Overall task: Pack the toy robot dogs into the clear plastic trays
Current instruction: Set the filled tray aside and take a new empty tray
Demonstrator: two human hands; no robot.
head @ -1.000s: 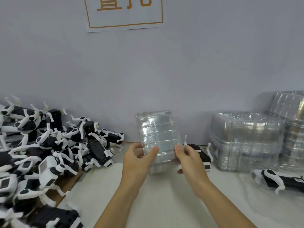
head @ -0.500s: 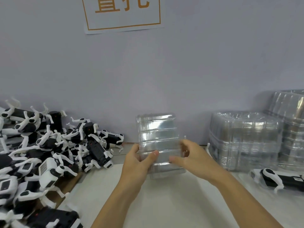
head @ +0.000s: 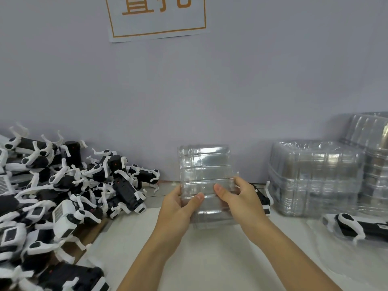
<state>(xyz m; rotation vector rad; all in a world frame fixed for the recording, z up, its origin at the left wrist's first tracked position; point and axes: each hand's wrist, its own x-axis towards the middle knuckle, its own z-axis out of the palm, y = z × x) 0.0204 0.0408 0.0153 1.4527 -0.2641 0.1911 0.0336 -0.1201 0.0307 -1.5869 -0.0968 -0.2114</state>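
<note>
A clear plastic tray stands upright above the table's middle, held from both sides. My left hand grips its lower left edge with the thumb on the front. My right hand grips its lower right part, thumb pressed on the front face. A black and white toy robot dog lies on the table just behind my right hand, mostly hidden. A large pile of toy robot dogs covers the left side. Another dog lies in a clear tray at the right edge.
Stacks of clear plastic trays stand at the back right against the grey wall, with a taller stack beside them. A paper sign hangs on the wall. The white table surface stretches under my forearms.
My right hand slid from the tray's right edge onto its front, and the thumb now presses near the middle. The tray stays upright in about the same place.
</note>
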